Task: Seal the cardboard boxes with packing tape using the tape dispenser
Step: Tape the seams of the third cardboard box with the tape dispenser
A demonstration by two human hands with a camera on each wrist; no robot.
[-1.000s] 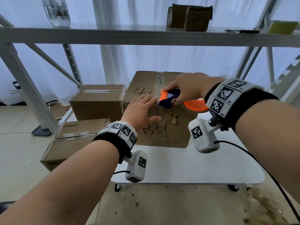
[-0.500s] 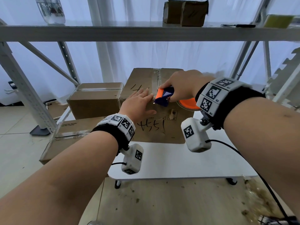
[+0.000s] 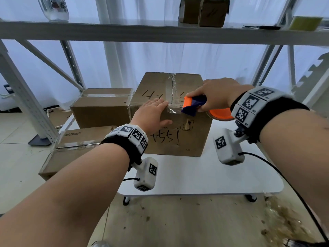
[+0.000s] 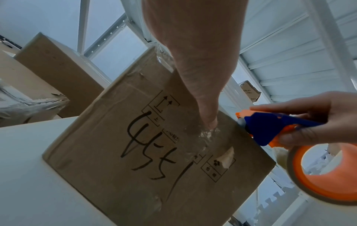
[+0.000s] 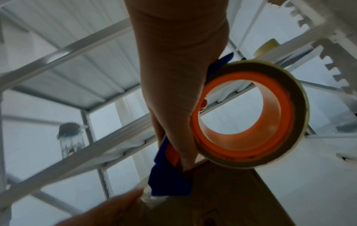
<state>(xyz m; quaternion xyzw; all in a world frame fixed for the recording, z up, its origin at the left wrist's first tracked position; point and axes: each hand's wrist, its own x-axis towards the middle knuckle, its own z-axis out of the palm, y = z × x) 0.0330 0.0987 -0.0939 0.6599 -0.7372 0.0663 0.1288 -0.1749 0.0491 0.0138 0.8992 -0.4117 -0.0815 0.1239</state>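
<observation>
Box [image 3: 170, 113], on white table [image 3: 204, 175]: top seam taped, strip folded over front edge. Left hand [image 3: 151, 114] flat, pressing tape end down. Right hand [image 3: 213, 95] gripping dispenser [image 3: 193, 106] at edge; cut probably pending. Neighbouring boxes [image 3: 103, 104] seemingly sealed.

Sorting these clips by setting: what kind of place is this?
Probably a storeroom or small packing area: grey metal shelving overhead, several cardboard boxes stacked beside a white table, and a right hand running a tape dispenser along one box.
</observation>
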